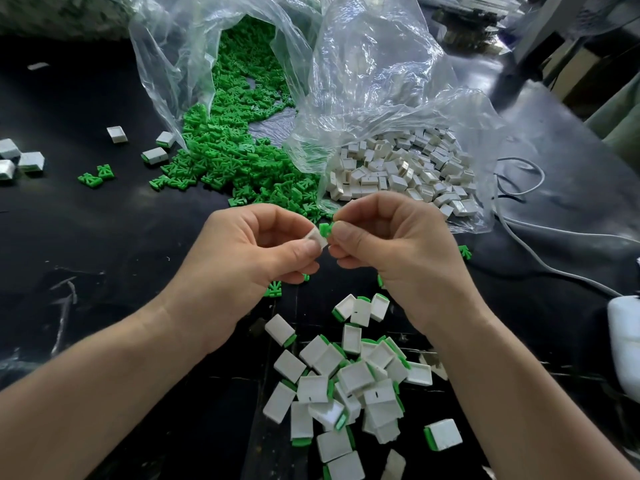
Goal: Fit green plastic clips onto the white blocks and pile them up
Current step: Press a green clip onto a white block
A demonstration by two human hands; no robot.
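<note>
You work at a black, scuffed desk [104, 230], with blurred clutter and boxes beyond its far right edge. Two clear plastic bags lie open on it: the left bag [166, 64] spills loose green clips [221, 157], and the right bag [374, 81] holds plain white blocks [398, 171]. Across the right side trail white cables [540, 258].

Your left hand [256, 251] pinches a white block [317, 238] between thumb and forefinger, above the middle of the desk. Its bare corner tilts up and right, toward the green clip [325, 229] that your right hand [391, 251] pinches in its fingertips. Clip and block touch or nearly so. Your fingers hide the block's long axis. Finished blocks with green ends lie in a loose pile [356, 382] beneath your wrists, facing every way.
</note>
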